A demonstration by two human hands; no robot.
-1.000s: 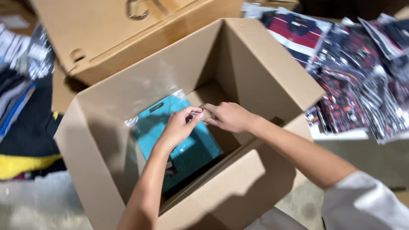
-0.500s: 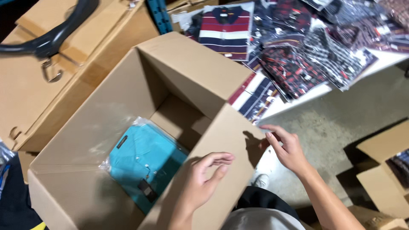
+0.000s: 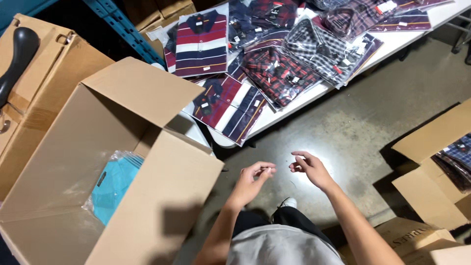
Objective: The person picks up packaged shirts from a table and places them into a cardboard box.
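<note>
Both my hands hang in the air over the concrete floor, to the right of a large open cardboard box [image 3: 162,196]. My left hand [image 3: 252,179] holds nothing, its fingers loosely curled. My right hand [image 3: 309,169] is empty too, fingers apart. A teal folded shirt in a clear bag [image 3: 115,184] lies at the bottom of the box. Ahead of my hands, bagged striped and plaid shirts [image 3: 274,64] lie piled on a white table [image 3: 314,95]. The nearest one is a red and navy striped shirt [image 3: 230,110] that overhangs the table's edge.
Another closed cardboard box [image 3: 44,73] with a black handle on it stands at the far left. An open box holding plaid shirts [image 3: 441,167] stands at the right, with more cartons below it. A blue rack post [image 3: 122,29] rises behind the big box.
My hands have left the box, where they were laying the teal shirt, and swung right over the floor. The view has turned toward the table of shirts.
</note>
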